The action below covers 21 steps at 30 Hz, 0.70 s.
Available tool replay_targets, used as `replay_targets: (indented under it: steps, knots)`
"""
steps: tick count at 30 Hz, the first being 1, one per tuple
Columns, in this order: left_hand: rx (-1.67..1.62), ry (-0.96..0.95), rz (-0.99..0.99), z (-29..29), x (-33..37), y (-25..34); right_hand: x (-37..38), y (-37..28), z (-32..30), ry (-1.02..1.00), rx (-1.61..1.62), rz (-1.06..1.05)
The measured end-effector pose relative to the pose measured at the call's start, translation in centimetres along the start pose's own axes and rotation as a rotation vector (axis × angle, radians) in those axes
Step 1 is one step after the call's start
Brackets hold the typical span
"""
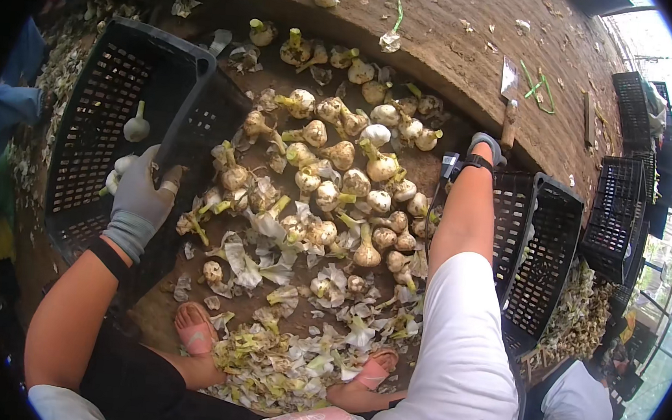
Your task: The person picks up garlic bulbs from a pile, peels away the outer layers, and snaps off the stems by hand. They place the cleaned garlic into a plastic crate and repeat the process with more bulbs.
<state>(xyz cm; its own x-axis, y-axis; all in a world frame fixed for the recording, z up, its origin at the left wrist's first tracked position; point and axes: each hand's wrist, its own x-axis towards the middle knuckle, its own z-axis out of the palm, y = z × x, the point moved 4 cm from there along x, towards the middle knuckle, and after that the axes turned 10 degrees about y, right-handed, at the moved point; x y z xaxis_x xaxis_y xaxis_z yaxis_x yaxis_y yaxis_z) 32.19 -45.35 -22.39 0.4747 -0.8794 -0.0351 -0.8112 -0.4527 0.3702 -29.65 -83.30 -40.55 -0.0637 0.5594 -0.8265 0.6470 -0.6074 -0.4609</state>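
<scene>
My left hand [140, 206], in a grey glove, grips the side rim of a black plastic crate [221, 114], thumb on the outer wall. Several white trimmed garlic bulbs [137, 125] lie inside that crate. My right hand [486, 148], also gloved, is stretched forward beside the wooden handle of a broad-bladed knife [509, 80]; its fingers are mostly hidden, so whether it touches the handle is unclear. Between my arms, many garlic bulbs [340, 155] with cut stems lie on the ground, some soil-stained and some white. Loose peeled skins [276, 363] cover the ground around my feet.
Another black crate [541, 258] stands right of my right forearm. A raised brown ledge [443, 53] runs across the far side, with green string [537, 88] on it. More black crates [615, 192] stand far right. Another person [577, 411] is at lower right.
</scene>
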Motion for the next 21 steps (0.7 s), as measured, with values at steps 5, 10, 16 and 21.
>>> replay_targets:
  steps: [5, 10, 16, 21]
  knots:
    - [0.121, 0.028, -0.036, -2.9, -0.9, -1.2, 6.5, 1.2, -12.6, -0.526, -0.903, -1.043]
    - [0.042, 0.041, 0.022, -2.6, -0.7, -0.9, 2.9, 0.3, -13.5, -0.579, -1.074, -1.633]
    - [0.082, 0.007, 0.006, -1.7, -0.3, -0.2, 6.6, 0.4, -5.0, -0.795, -0.693, -1.004]
    - [-0.034, -0.052, -0.126, -1.5, -0.3, -1.0, 15.2, 2.3, 2.3, -0.905, -0.455, -0.279]
